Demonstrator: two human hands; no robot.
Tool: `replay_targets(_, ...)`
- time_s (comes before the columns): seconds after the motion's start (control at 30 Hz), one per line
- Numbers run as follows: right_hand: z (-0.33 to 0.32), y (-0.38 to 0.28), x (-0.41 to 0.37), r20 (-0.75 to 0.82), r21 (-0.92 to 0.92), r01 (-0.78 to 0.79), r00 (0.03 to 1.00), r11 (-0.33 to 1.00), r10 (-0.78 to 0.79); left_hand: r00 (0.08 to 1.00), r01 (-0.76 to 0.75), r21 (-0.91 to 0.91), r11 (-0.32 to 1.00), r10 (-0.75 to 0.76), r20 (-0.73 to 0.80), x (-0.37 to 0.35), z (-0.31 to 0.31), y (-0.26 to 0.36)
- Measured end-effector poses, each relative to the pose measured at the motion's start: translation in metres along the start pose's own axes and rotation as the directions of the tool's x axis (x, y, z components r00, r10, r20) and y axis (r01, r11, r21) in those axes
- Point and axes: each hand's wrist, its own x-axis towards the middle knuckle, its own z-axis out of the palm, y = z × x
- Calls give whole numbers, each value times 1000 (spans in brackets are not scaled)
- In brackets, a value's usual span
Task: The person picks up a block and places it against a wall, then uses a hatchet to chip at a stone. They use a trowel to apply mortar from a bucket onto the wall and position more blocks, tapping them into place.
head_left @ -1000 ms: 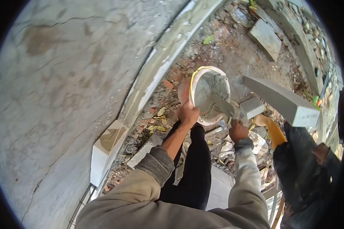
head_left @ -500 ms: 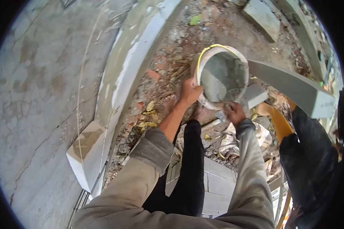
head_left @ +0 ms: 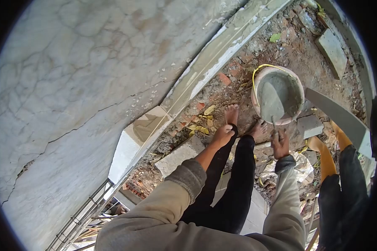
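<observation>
- Letting go of the bucket's rim: having the left hand (head_left: 224, 136) just off it now, and hovering it over the left shin (head_left: 222, 152), well apart from the bucket.
- Curling that hand nearly closed, showing nothing held in it.
- Reaching the right hand (head_left: 280, 144) to the near edge of the bucket (head_left: 298, 116), bending the fingers partway around the handle end of the trowel (head_left: 271, 98); not showing clearly whether gripping it or only touching.
- Laying the trowel's blade flat-looking on the grey mortar (head_left: 290, 90) inside, pointing away from the body.
- Leaving the bucket on the ground (head_left: 247, 94), ahead of the bare feet (head_left: 231, 113) and slightly right, facing its mouth up, beside the long grey slab (head_left: 337, 109) and near the small block (head_left: 310, 126).
- Probably no longer needing the left hand to steady the bucket, so freeing it while keeping mortar and trowel within reach of the right.
- Standing close to another person's legs (head_left: 331, 196), over on the right.
</observation>
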Motion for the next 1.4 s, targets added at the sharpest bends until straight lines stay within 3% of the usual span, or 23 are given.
replay_targets(0.03,21,7,-3,49,25,130,990,991,-131,997,74,14,997,-74,-15,-25,-20,-15)
replay_targets(0.13,105,-39,-20,238,63,316,916,947,-322,946,314,129,941,-300,-120,-104,-82,-14)
replay_targets(0.17,133,-56,-24,252,-14,291,927,957,-278,922,380,146,913,-361,-141,-124,-98,-21)
replay_targets(0.2,160,-52,-23,236,-115,384,906,916,-351,892,446,162,880,-423,-160,-144,-111,-33)
replay_targets(0.23,180,-40,-18,285,-274,477,870,835,-403,895,432,157,888,-401,-194,-163,-121,-53)
replay_targets(0.3,226,-47,-8,285,-284,617,785,734,-550,883,438,114,892,-404,-238,-190,-133,-71)
replay_targets(0.5,320,-16,17,382,-277,766,641,580,-665,820,490,-125,863,-505,-270,-226,-133,-74)
replay_targets(0.63,331,0,-4,362,-223,788,614,574,-702,811,475,-232,849,-525,-259,-230,-121,-62)
replay_targets(0.67,324,1,-7,334,-244,826,563,508,-756,815,471,-235,850,-521,-252,-231,-118,-60)
replay_targets(0.8,296,14,-7,388,-258,804,594,535,-705,820,467,-236,852,-517,-245,-230,-110,-78)
replay_targets(0.9,326,1,0,275,-247,797,603,551,-749,808,501,-255,827,-553,-203,-228,-103,-67)
replay_targets(1.0,358,-7,-9,303,-195,810,586,553,-752,802,499,-235,834,-547,-240,-225,-95,-46)
replay_targets(1.1,357,12,-29,325,-196,795,605,574,-727,846,428,-43,903,-417,-331,-227,-90,-16)
replay_targets(1.2,309,29,-41,304,-276,732,681,622,-666,801,497,-275,823,-557,-220,-218,-86,-59)
replay_targets(1.3,227,39,-39,281,-405,572,820,713,-499,821,461,-295,837,-528,-218,-207,-84,-42)
replay_targets(1.33,197,43,-36,241,-435,495,869,752,-432,836,489,-217,845,-524,-159,-203,-87,-45)
replay_targets(1.4,149,48,-33,64,-489,339,933,804,-355,843,485,-222,846,-520,-137,-197,-89,-41)
